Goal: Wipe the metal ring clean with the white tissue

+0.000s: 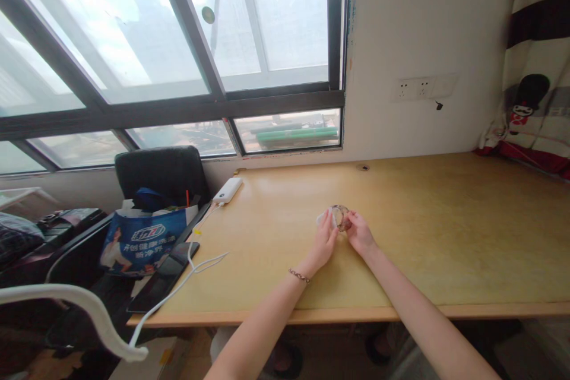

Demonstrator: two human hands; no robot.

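Nearest, two bare forearms reach from the lower edge across the front rim of a wooden desk. On the left wrist sits a thin beaded bracelet. Farther on, the left hand and the right hand meet near the middle of the desk, both closed about a small clear glass cup, which stands on or just above the desktop; whether it touches the surface cannot be told. Left fingers press the cup's left side, right fingertips its right side. Just behind the left fingers a small white object shows, partly hidden; what it is cannot be told.

Left of the hands, well apart, a dark phone lies at the desk's left edge, with a white cable running beside it, over the front corner and back to a white power bank at the far left corner. Beyond the desk's left edge, a blue printed bag rests on a black chair.

Farthest, a dark-framed window fills the left wall. White wall sockets sit on the right wall above the desk, and a cloth printed with a toy-soldier figure hangs at the far right corner.
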